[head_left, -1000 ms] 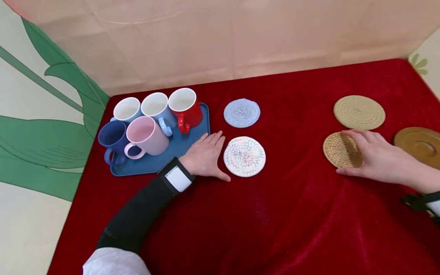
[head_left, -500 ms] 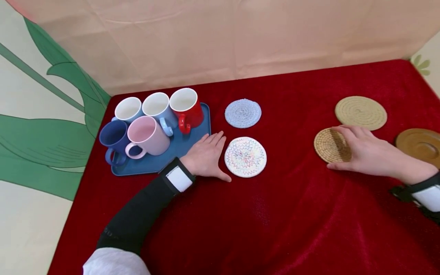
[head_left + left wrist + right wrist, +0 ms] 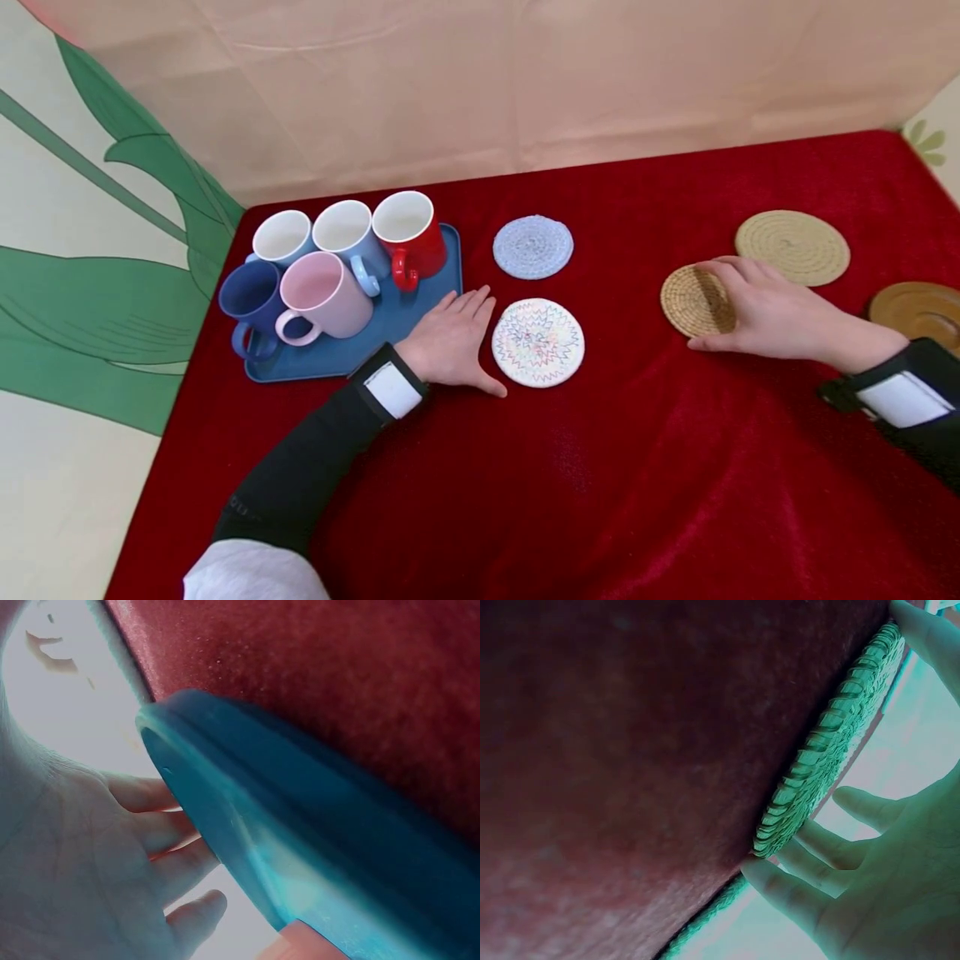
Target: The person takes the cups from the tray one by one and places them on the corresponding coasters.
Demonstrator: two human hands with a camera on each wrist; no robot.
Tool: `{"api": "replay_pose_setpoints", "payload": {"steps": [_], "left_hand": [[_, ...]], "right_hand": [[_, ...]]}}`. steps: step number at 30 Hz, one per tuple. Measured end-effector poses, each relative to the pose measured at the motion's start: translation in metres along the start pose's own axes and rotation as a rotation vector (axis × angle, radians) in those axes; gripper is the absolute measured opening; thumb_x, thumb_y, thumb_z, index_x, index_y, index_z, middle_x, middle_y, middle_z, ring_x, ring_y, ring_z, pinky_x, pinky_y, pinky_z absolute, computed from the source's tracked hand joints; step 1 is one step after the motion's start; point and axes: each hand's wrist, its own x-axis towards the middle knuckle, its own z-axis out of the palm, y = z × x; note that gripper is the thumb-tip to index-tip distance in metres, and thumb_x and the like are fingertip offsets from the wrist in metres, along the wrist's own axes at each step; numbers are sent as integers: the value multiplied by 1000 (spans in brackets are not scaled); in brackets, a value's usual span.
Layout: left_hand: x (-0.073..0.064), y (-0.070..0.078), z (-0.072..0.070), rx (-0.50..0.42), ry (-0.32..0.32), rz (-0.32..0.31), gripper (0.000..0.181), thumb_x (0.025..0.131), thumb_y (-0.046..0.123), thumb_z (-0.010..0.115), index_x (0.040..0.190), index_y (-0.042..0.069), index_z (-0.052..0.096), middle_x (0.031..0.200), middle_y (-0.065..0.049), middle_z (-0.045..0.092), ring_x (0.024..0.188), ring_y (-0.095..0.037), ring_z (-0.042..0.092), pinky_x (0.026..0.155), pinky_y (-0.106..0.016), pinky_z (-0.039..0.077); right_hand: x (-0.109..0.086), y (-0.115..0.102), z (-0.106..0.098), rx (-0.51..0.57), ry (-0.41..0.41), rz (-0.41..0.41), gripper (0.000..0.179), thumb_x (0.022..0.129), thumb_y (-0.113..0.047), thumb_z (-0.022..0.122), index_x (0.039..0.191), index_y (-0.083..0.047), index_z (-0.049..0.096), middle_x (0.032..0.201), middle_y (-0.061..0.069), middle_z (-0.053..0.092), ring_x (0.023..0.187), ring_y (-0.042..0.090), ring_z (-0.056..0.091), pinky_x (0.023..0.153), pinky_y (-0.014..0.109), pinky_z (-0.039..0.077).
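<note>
My right hand (image 3: 776, 312) holds a small round woven straw coaster (image 3: 684, 300) by its edges, thumb on the near side and fingers on the far side. In the right wrist view the coaster's (image 3: 825, 750) stitched rim lies flat along the cloth, between the thumb and the fingertips. My left hand (image 3: 450, 337) rests with its fingers extended between the blue tray (image 3: 405, 312) and a white coaster with zigzag stitching (image 3: 537, 342). Its thumb points toward that coaster's near edge. In the left wrist view the tray's raised rim (image 3: 300, 817) crosses in front of the fingers.
On the tray stand a red mug (image 3: 423, 250), a pink mug (image 3: 337, 304), a dark blue mug (image 3: 258, 312) and light blue ones. A pale blue coaster (image 3: 532, 247) lies behind the white one. At right are a beige coaster (image 3: 795, 247) and a brown wooden saucer (image 3: 911, 308).
My right hand has slid the woven coaster leftward and slightly away across the cloth. The left hand has stayed where it was.
</note>
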Motion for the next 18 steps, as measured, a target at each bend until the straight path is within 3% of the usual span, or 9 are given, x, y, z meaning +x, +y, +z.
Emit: {"api": "replay_pose_setpoints", "payload": {"steps": [7,18], "left_hand": [[0,0,0,4,0,2,124,75,74,72,161,2,20,168,-14,20,154,-31,20,125,-47,10],[-1,0,0,-3,10,1,124,75,74,72,161,2,21,168,-14,20,153,-31,21,125,-48,11]], "right_hand": [[18,-3,-4,-6,-3,-16,99,74,-45,90,143,8,41,133,35,46,122,52,42,100,65,36],[46,-6,-10,-6,-81,-6,102,76,-44,88,145,9,35,135,38,40,124,56,38,101,70,34]]}}
